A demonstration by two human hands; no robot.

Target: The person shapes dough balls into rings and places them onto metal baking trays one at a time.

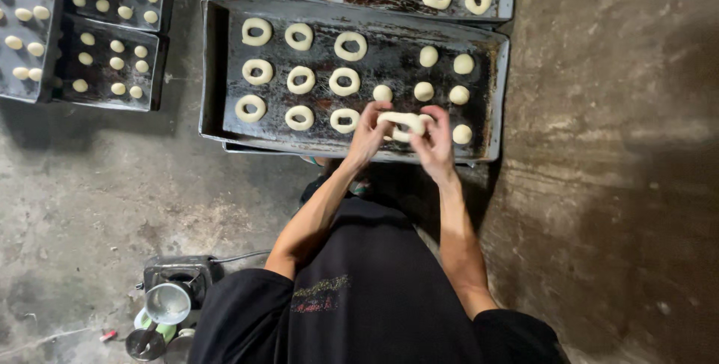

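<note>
Pale, soft dough [402,123], stretched into a ring, is clamped between the left hand [368,133] and the right hand [433,139], fingers closed on it from either side. It is held just above the near right part of a dark, greasy rectangular metal baking tray [213,72] on the concrete floor [614,184]. Finished dough rings [301,79] are ranged to the left, small round dough balls [459,95] to the right.

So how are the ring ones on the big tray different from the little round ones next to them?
The rings have a hole in the middle; the balls are solid. The rings are wider and flatter; the balls are smaller and rounder. The rings fill the tray's left side, the balls sit on its right. Both are pale raw dough, like the piece in the hands.
</note>
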